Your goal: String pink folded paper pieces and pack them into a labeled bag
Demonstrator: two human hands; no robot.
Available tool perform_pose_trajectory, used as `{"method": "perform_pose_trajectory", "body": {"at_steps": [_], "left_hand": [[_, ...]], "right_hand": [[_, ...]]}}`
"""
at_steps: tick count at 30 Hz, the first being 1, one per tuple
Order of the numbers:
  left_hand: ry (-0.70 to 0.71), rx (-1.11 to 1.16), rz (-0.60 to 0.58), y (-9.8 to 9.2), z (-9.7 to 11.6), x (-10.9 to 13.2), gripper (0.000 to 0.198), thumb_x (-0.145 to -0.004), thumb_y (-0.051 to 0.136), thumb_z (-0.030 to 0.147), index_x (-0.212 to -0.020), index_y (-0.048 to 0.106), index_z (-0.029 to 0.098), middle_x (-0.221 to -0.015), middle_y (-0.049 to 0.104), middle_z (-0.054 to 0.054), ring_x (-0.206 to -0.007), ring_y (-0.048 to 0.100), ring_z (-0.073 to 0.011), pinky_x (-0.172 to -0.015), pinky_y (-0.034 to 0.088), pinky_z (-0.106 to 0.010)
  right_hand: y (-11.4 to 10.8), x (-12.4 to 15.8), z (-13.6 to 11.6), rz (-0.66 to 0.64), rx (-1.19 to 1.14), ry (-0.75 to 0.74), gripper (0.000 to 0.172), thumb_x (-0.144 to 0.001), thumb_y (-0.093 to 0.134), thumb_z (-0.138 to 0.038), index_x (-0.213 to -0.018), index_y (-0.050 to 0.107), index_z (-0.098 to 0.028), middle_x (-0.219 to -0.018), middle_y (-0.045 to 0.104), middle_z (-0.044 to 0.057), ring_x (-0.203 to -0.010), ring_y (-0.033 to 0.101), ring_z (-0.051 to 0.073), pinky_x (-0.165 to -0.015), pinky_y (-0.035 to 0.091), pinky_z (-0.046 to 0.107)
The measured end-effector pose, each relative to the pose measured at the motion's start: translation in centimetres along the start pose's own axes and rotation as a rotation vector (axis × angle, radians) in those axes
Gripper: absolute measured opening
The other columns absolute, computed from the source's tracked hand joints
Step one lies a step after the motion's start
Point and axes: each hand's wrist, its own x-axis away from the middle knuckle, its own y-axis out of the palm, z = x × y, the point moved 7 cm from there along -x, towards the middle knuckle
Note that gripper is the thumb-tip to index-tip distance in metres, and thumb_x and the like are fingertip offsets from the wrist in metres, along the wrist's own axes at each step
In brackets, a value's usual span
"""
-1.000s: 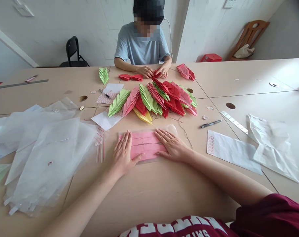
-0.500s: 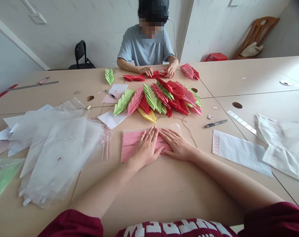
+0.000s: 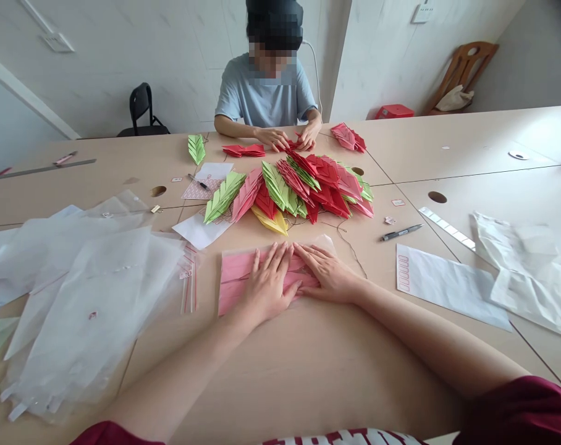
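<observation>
Pink folded paper (image 3: 231, 278) lies flat in a clear plastic bag (image 3: 327, 244) on the table in front of me. My left hand (image 3: 270, 283) rests flat on it, fingers stretched out and pointing away. Against its thumb and fingertips lies my right hand (image 3: 329, 275), also flat, with its fingers on the bag's right part. Both hands cover much of the paper. Just beyond them is a heap of pleated paper leaves (image 3: 324, 185) in red, pink and green, with a yellow paper leaf (image 3: 271, 219) at its near edge.
Translucent plastic bags (image 3: 95, 309) spread over the left side. At right lie a pen (image 3: 401, 233), a white paper strip (image 3: 447, 228), a white sheet (image 3: 447, 287) and a crumpled white bag (image 3: 526, 272). Across the table a person (image 3: 264, 93) handles red folded paper (image 3: 243, 150).
My view has shifted slightly, so the scene sits a little differently. Both hands stay flat on the bagged pink paper; my left fingers are slightly more spread.
</observation>
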Motion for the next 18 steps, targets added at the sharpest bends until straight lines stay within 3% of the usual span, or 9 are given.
{"method": "perform_pose_trajectory", "body": {"at_steps": [4,7,11,14,18], "left_hand": [[0.005,0.016,0.011,-0.3,0.0,0.1,0.072,-0.092,0.044,0.050,-0.152,0.014,0.023,-0.157,0.022,-0.009,-0.145,0.018,-0.0311,-0.117,0.013,-0.059],[-0.005,0.036,0.001,-0.5,-0.1,0.1,0.070,-0.090,0.046,0.054,-0.150,0.017,0.033,-0.158,0.018,-0.006,-0.145,0.017,-0.0340,-0.114,0.015,-0.063],[-0.011,0.039,-0.024,-0.5,-0.2,0.1,0.067,-0.091,0.045,0.055,-0.149,0.015,0.040,-0.159,0.014,-0.003,-0.146,0.014,-0.0344,-0.112,0.014,-0.065],[-0.019,0.038,-0.012,-0.3,-0.1,0.2,0.076,-0.090,0.044,0.057,-0.152,0.007,0.031,-0.159,0.014,-0.007,-0.146,0.013,-0.0333,-0.114,0.012,-0.063],[-0.063,0.093,0.044,0.0,-0.4,0.3,0.105,-0.084,0.048,0.065,-0.150,-0.011,0.008,-0.156,0.013,-0.022,-0.145,0.017,-0.0335,-0.116,0.018,-0.055]], "right_hand": [[-0.6,0.2,0.0,0.048,-0.007,0.009,0.095,-0.086,0.051,-0.062,-0.152,0.003,-0.014,-0.147,0.040,0.017,-0.138,0.036,0.029,-0.116,0.025,0.052],[-2.0,0.6,1.2,0.187,-0.088,0.135,0.070,-0.093,0.043,-0.054,-0.149,0.017,-0.021,-0.144,0.044,0.014,-0.134,0.040,0.028,-0.114,0.028,0.053],[-4.2,2.0,3.3,0.490,-0.245,0.282,0.042,-0.097,0.038,-0.042,-0.136,0.037,-0.023,-0.134,0.052,0.012,-0.124,0.050,0.024,-0.102,0.045,0.046],[-4.6,2.3,3.5,0.536,-0.236,0.272,0.032,-0.097,0.042,-0.037,-0.125,0.048,-0.023,-0.122,0.058,0.011,-0.114,0.056,0.024,-0.095,0.050,0.045],[-4.1,1.4,1.2,0.421,-0.122,0.134,0.024,-0.096,0.043,-0.029,-0.115,0.057,-0.023,-0.122,0.059,0.009,-0.117,0.055,0.023,-0.100,0.047,0.044]]}}
